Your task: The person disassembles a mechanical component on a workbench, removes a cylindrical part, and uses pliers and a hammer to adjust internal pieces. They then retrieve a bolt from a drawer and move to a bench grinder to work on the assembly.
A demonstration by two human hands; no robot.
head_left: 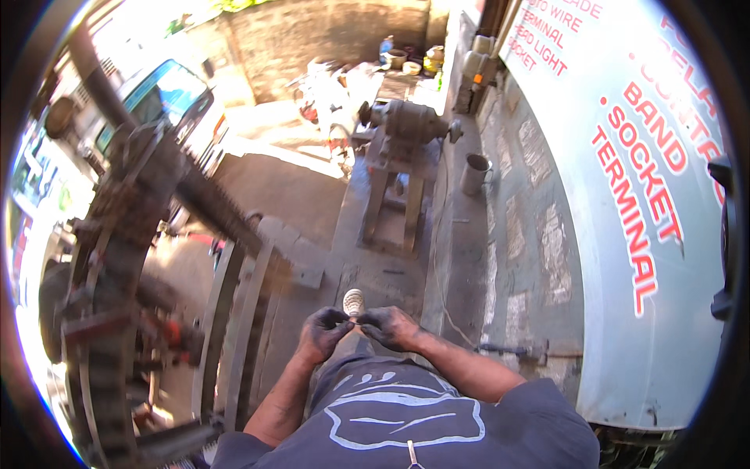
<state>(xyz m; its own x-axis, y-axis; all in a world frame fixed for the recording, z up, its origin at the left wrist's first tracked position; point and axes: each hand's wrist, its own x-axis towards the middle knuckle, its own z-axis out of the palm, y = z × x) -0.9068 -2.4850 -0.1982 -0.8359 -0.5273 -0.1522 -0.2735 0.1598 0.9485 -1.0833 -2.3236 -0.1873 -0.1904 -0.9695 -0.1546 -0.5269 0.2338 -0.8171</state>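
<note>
In front of my waist, my left hand point(325, 333) and my right hand point(393, 327) are brought close together, fingers curled. Both look smeared with dark grime. Their fingertips meet in a pinch; whatever is between them is too small to make out. Just beyond the fingertips shows the tip of a light-coloured shoe point(354, 300) on the floor. Neither hand touches the equipment around me.
Ahead, a bench grinder point(410, 123) stands on a metal stand point(416, 199). A metal mug point(474, 174) sits beside the wall. To the right lies a hammer-like tool point(512, 349) below a large sign point(609, 234). A tall steel machine frame point(109, 266) crowds the left; a vehicle point(168, 98) stands behind it.
</note>
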